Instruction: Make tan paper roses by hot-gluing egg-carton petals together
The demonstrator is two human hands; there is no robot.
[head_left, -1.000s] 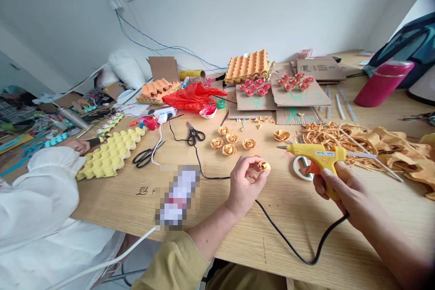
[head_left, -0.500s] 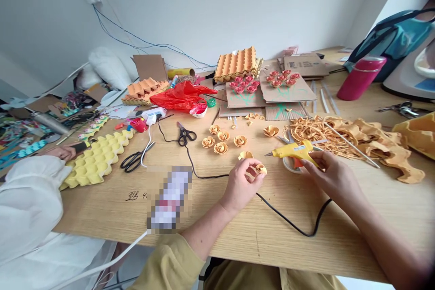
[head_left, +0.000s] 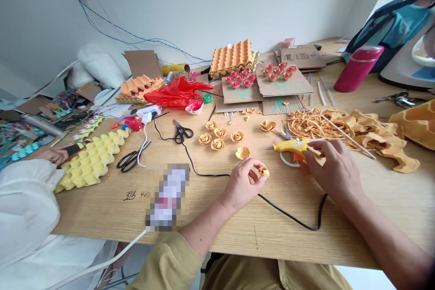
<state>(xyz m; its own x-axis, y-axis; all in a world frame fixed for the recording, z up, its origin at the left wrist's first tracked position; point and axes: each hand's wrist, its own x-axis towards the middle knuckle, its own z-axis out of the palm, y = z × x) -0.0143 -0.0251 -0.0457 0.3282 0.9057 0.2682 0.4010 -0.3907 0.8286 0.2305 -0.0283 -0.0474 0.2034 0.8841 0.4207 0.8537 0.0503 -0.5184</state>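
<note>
My left hand (head_left: 242, 186) pinches a small orange rolled flower center (head_left: 263, 171) between thumb and fingers, just above the table. My right hand (head_left: 336, 171) is closed on the rear of a yellow glue gun (head_left: 291, 146), whose nozzle points left; the handle is partly hidden. Just beyond my left fingers lies an open orange petal cup (head_left: 244, 152). Several finished orange flowers (head_left: 218, 144) sit farther left, and another flower (head_left: 268, 125) lies beyond the nozzle. Behind the gun are a white ring (head_left: 288, 161) and scissor blades (head_left: 282, 134).
Orange scraps (head_left: 306, 124) lie at the right near a pink bottle (head_left: 358, 69). Red flowers (head_left: 240, 79) stand on cardboard at the back. Black scissors (head_left: 182, 132), a cable (head_left: 288, 215) and a blurred-out item (head_left: 169, 197) lie leftward. A co-worker's hand (head_left: 56, 156) touches a yellow egg tray (head_left: 90, 161).
My right hand has shifted over the glue gun, which sits slightly lower toward the table. The left hand still pinches the flower center, turned a little. The view has tilted slightly.
</note>
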